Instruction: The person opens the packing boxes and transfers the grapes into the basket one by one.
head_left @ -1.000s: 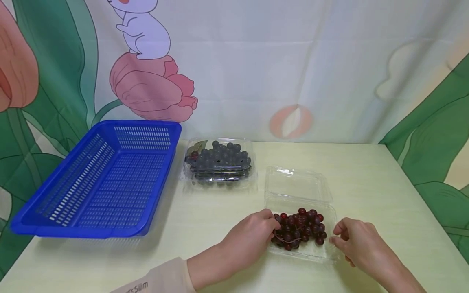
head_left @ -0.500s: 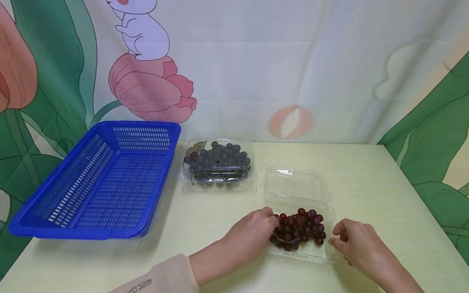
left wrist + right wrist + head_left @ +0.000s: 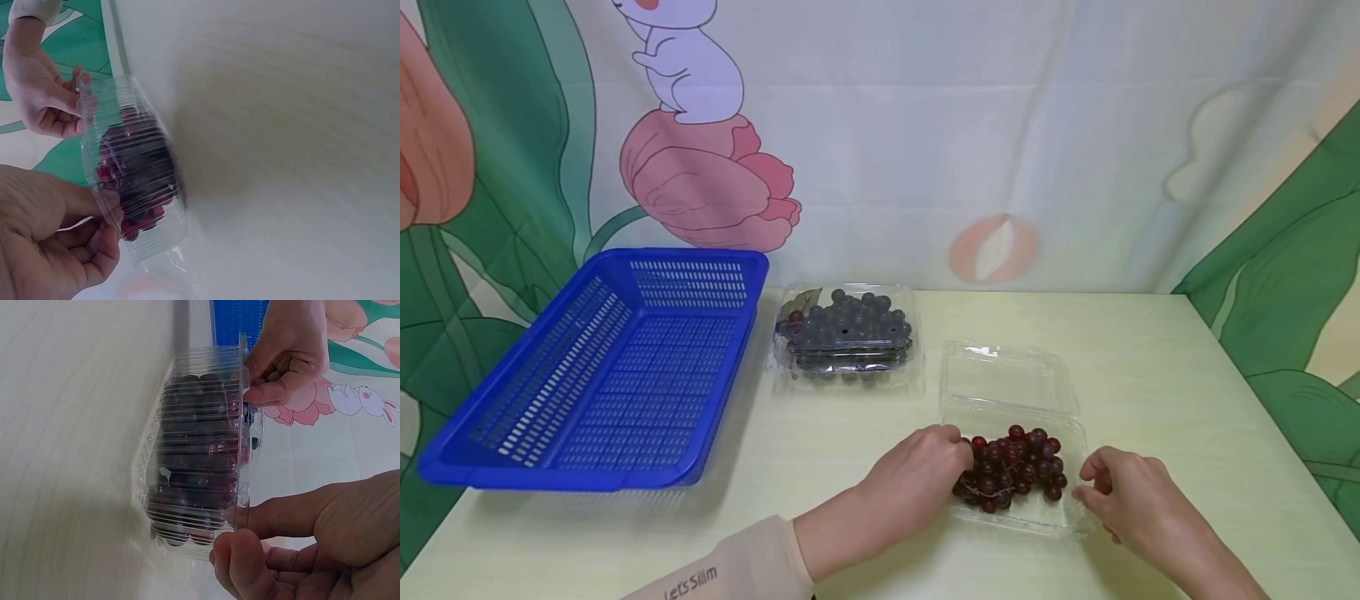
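A clear plastic clamshell box (image 3: 1052, 521) lies on the table with its lid (image 3: 1003, 381) folded back behind it. Inside the box is a bunch of dark red grapes (image 3: 1011, 467). At the left side, my left hand (image 3: 917, 475) pinches the box's rim, thumb inside and fingers outside in the left wrist view. My right hand (image 3: 1138, 500) pinches the opposite rim, its thumb and index finger on either side of the wall in the right wrist view. Ribbed walls (image 3: 200, 450) partly blur the grapes there. The bottom of the box is mostly hidden by the fruit.
A blue slotted basket (image 3: 745, 367) stands at the left of the table. Between it and the box, farther back, sits a lidded clear box of dark grapes (image 3: 853, 321) with a leaf inside. A printed curtain (image 3: 880, 150) hangs behind the table.
Both hands keep their places on the box rim, and the grapes stay put. Only the left sleeve and forearm have shifted slightly to the right.
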A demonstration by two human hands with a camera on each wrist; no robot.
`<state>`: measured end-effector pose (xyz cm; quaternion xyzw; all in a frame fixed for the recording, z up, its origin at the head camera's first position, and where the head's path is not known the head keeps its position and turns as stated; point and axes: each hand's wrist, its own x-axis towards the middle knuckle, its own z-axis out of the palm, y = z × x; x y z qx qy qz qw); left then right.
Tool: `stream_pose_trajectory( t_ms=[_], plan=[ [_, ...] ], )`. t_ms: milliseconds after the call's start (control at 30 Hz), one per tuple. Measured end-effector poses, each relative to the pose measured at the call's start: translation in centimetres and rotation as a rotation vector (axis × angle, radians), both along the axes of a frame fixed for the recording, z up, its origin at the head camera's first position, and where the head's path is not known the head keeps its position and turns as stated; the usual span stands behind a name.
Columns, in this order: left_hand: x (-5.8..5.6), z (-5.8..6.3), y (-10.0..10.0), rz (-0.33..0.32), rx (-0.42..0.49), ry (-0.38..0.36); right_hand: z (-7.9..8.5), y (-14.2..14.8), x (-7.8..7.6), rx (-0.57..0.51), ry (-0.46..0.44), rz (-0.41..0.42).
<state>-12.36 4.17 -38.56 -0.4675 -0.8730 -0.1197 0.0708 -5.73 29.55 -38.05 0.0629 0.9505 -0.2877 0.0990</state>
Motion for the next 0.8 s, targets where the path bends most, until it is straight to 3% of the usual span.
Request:
stream_pose_trajectory(
  t_ms=[167,600,800],
  plan=[
    [-0.19,-0.07,0.08,-0.013,0.004,-0.005,-0.04,-0.06,-0.1,0.006,-0.01,-0.002],
    [-0.44,-0.38,0.32,-0.014,-0.02,0.079,0.01,-0.15,-0.11,0.001,-0.021,-0.003],
    [-0.61,-0.27,0.31,-0.012,-0.014,0.032,-0.04,-0.14,-0.13,0.004,-0.018,-0.002]
  ],
)
